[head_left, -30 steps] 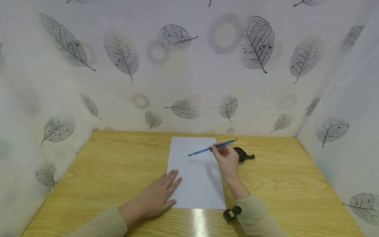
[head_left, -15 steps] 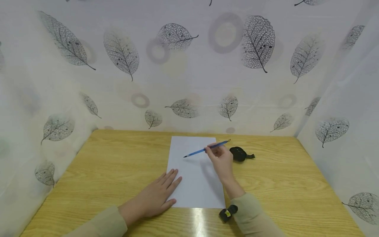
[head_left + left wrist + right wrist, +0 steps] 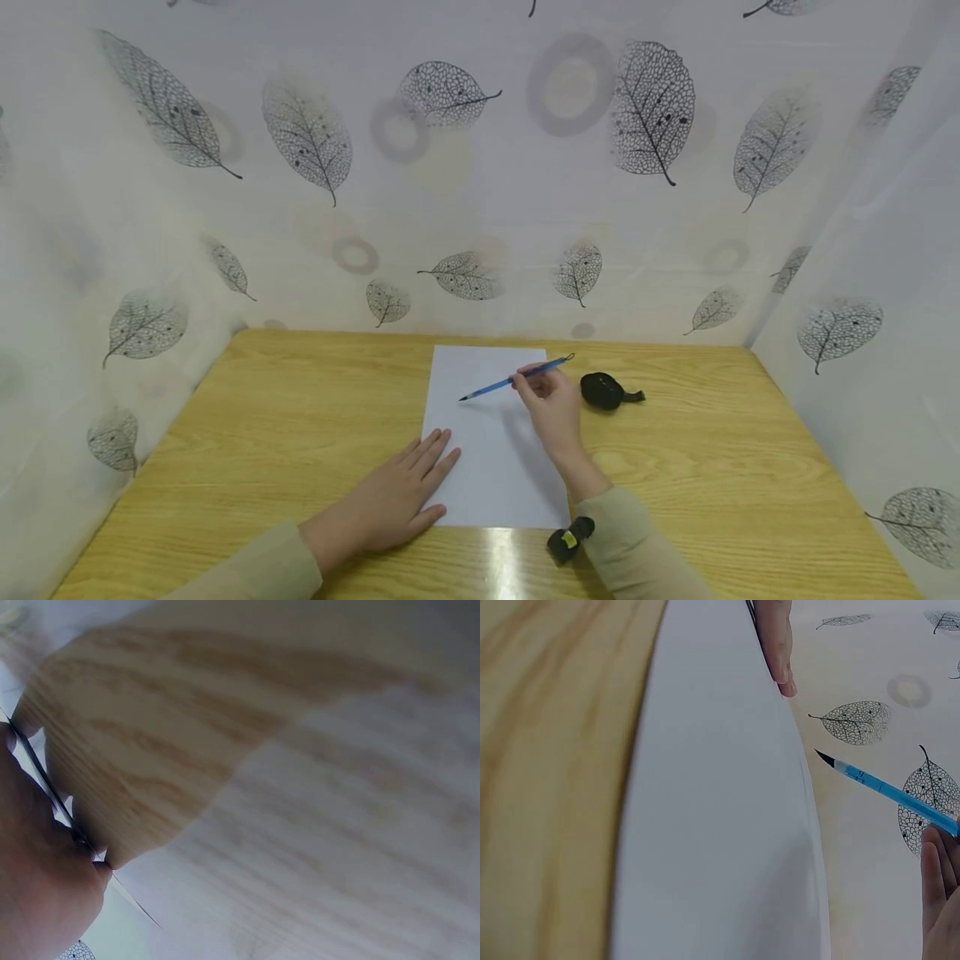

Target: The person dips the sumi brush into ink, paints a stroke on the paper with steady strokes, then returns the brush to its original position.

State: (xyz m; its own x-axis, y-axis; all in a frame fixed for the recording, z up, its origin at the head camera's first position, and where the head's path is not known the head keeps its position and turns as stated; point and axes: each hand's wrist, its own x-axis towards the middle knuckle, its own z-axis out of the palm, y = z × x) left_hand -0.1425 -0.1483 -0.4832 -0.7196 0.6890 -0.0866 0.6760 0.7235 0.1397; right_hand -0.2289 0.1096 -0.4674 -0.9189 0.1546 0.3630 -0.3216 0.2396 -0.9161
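Note:
A blue brush [image 3: 491, 387] with a dark pointed tip is pinched by my right hand [image 3: 552, 410], its tip over the upper middle of the white paper [image 3: 495, 479]. In the right wrist view the brush [image 3: 892, 791] shows a black bristle tip, a clear collar and a blue barrel, and the tip stands apart from the sheet. My left hand [image 3: 401, 500] lies flat with fingers spread on the paper's lower left edge. The left wrist view shows that hand [image 3: 49, 877] along the thin edge of the sheet.
A small black dish [image 3: 602, 391] with a short stub stands right of the paper on the wooden table [image 3: 300, 417]. Leaf-patterned curtains [image 3: 480, 200] enclose the back and sides. A black device with a yellow mark [image 3: 567, 540] sits at the right sleeve.
My right hand has moved left with the brush, away from the black dish, and the brush tip has shifted left and slightly nearer me. My left hand has stayed in place.

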